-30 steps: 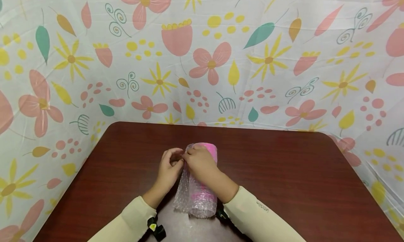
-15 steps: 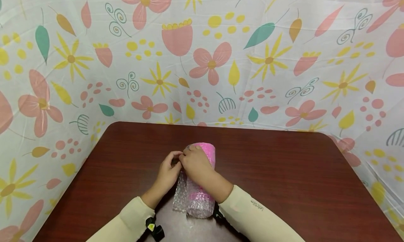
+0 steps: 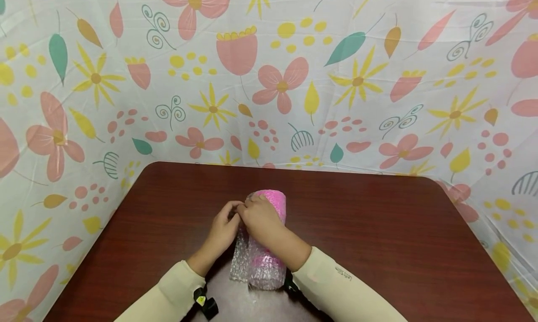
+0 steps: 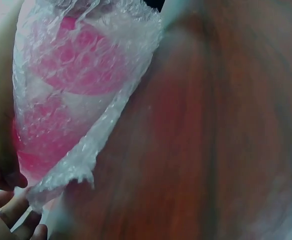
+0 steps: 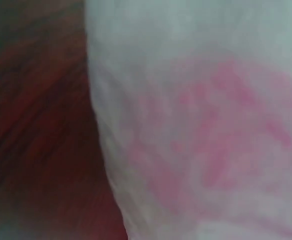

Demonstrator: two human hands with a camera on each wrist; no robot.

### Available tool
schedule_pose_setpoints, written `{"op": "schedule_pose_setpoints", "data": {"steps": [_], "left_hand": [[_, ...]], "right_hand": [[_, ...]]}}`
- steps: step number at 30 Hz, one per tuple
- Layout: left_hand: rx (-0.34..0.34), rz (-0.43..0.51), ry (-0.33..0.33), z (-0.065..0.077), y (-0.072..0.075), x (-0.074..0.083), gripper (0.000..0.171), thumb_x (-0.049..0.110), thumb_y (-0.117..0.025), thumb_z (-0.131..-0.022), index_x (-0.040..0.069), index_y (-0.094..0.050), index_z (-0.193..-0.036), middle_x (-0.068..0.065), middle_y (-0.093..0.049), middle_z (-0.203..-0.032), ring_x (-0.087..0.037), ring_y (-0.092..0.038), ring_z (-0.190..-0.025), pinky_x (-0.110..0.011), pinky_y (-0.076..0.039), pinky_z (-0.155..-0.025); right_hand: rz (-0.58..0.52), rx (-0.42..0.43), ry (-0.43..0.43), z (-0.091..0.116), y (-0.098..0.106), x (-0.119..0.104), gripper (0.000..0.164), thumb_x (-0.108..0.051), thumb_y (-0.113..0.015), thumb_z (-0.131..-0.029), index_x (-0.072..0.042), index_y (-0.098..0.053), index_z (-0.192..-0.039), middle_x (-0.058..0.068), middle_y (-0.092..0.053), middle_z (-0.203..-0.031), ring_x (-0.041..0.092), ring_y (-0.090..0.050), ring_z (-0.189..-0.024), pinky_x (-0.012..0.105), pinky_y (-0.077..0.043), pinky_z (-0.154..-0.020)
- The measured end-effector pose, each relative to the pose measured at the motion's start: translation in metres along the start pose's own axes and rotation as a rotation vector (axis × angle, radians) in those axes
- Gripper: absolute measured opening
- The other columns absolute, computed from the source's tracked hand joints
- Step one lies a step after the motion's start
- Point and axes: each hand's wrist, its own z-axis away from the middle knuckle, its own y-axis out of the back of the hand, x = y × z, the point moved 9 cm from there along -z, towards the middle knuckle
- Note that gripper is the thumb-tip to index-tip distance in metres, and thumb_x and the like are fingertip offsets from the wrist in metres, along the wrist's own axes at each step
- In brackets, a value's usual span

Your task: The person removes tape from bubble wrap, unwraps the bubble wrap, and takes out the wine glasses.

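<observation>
A pink-and-white cylinder-like item point(image 4: 76, 60) lies wrapped in clear bubble wrap point(image 3: 266, 273), its long side pointing away from me. A loose flap of the wrap hangs along its left side. Across the top of the bundle reaches my right hand point(image 3: 262, 219), fingers curled at the wrap's far left edge. Beside that edge, my left hand point(image 3: 220, 226) pinches the wrap with thumb and fingers, the tips meeting those of the right hand. In the left wrist view its fingers touch the wrap's corner; the exact contact is partly hidden. The right wrist view is a blurred close-up of the wrap.
The bundle lies on a dark red-brown wooden table point(image 3: 370, 228) with rounded far corners. A whitish, glossy patch point(image 3: 256, 308) spreads at the near edge. Behind and at both sides hangs a floral-print cloth point(image 3: 281, 126). Black straps point(image 3: 206, 303) sit at the wrists.
My right hand has shifted slightly left along the flap's edge, and the bundle has moved a little left with it. The left hand stays nearly in place. In the last half second little differs.
</observation>
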Motion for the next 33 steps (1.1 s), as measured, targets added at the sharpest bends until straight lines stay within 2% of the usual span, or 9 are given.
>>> {"op": "schedule_pose_setpoints", "data": {"steps": [3, 5, 9, 13, 16, 20, 27, 30, 33], "left_hand": [[0.0, -0.021, -0.001, 0.0, 0.0, 0.001, 0.026, 0.01, -0.053, -0.098, 0.015, -0.065, -0.121, -0.008, -0.071, -0.11, -0.017, -0.064, -0.09, -0.027, -0.051, -0.076], [0.004, -0.055, -0.026, 0.0, 0.0, 0.004, 0.025, 0.009, -0.057, -0.096, 0.013, -0.067, -0.119, -0.008, -0.072, -0.111, -0.019, -0.066, -0.095, -0.031, -0.054, -0.082], [0.01, -0.163, -0.159, 0.002, -0.002, 0.017, 0.027, 0.006, -0.065, -0.089, 0.01, -0.071, -0.114, -0.008, -0.072, -0.113, -0.025, -0.066, -0.108, -0.042, -0.053, -0.094], [0.005, -0.263, -0.308, 0.006, -0.005, 0.031, 0.026, 0.004, -0.07, -0.085, 0.011, -0.074, -0.109, -0.005, -0.072, -0.113, -0.026, -0.061, -0.114, -0.048, -0.049, -0.098], [-0.007, -0.297, -0.348, 0.008, -0.006, 0.034, 0.023, 0.003, -0.072, -0.085, 0.011, -0.075, -0.107, -0.004, -0.071, -0.112, -0.025, -0.06, -0.113, -0.046, -0.05, -0.097], [-0.013, -0.328, -0.351, 0.009, -0.008, 0.033, 0.023, 0.005, -0.074, -0.084, 0.01, -0.076, -0.106, -0.005, -0.071, -0.111, -0.025, -0.059, -0.112, -0.046, -0.05, -0.096], [-0.008, -0.408, -0.42, 0.008, -0.012, 0.036, 0.022, 0.006, -0.076, -0.084, 0.009, -0.076, -0.105, -0.006, -0.071, -0.112, -0.027, -0.059, -0.115, -0.046, -0.049, -0.1], [-0.032, -0.437, -0.47, 0.006, -0.013, 0.039, 0.021, 0.006, -0.077, -0.083, 0.007, -0.074, -0.104, -0.007, -0.071, -0.112, -0.026, -0.062, -0.113, -0.043, -0.05, -0.1], [-0.09, -0.477, -0.519, 0.004, -0.015, 0.043, 0.021, 0.005, -0.077, -0.082, 0.006, -0.072, -0.103, -0.007, -0.069, -0.114, -0.024, -0.065, -0.112, -0.04, -0.052, -0.099]], "right_hand": [[-0.058, 0.041, 0.004, 0.001, 0.006, 0.003, 0.008, -0.014, -0.077, -0.086, -0.013, -0.073, -0.093, -0.002, -0.074, -0.089, 0.017, -0.067, -0.089, 0.031, -0.05, -0.077], [-0.108, 0.088, -0.009, 0.004, 0.012, 0.008, 0.004, -0.014, -0.073, -0.09, -0.013, -0.073, -0.094, -0.002, -0.073, -0.091, 0.017, -0.067, -0.09, 0.032, -0.052, -0.081], [-0.192, 0.165, -0.071, 0.014, 0.024, 0.026, 0.01, -0.021, -0.069, -0.094, -0.015, -0.074, -0.1, -0.001, -0.073, -0.1, 0.019, -0.066, -0.097, 0.037, -0.051, -0.094], [-0.226, 0.158, -0.173, 0.027, 0.027, 0.048, 0.013, -0.024, -0.069, -0.094, -0.016, -0.073, -0.104, 0.001, -0.07, -0.105, 0.024, -0.061, -0.102, 0.046, -0.045, -0.101], [-0.269, 0.128, -0.206, 0.034, 0.026, 0.057, 0.011, -0.022, -0.068, -0.094, -0.015, -0.073, -0.102, 0.003, -0.068, -0.104, 0.026, -0.059, -0.102, 0.051, -0.044, -0.101], [-0.353, 0.094, -0.157, 0.037, 0.024, 0.056, 0.01, -0.016, -0.068, -0.093, -0.012, -0.074, -0.1, 0.003, -0.07, -0.105, 0.026, -0.06, -0.106, 0.052, -0.044, -0.105], [-0.437, 0.016, -0.018, 0.034, 0.015, 0.042, 0.022, -0.003, -0.059, -0.095, -0.012, -0.073, -0.108, 0.003, -0.069, -0.114, 0.023, -0.061, -0.118, 0.039, -0.048, -0.107], [-0.452, 0.035, 0.016, 0.033, 0.014, 0.04, 0.026, 0.002, -0.059, -0.093, -0.013, -0.073, -0.109, 0.004, -0.068, -0.117, 0.024, -0.06, -0.121, 0.038, -0.049, -0.107], [-0.467, 0.076, 0.043, 0.033, 0.016, 0.041, 0.024, 0.002, -0.062, -0.092, -0.013, -0.072, -0.108, 0.005, -0.068, -0.12, 0.024, -0.059, -0.125, 0.039, -0.048, -0.108]]}}
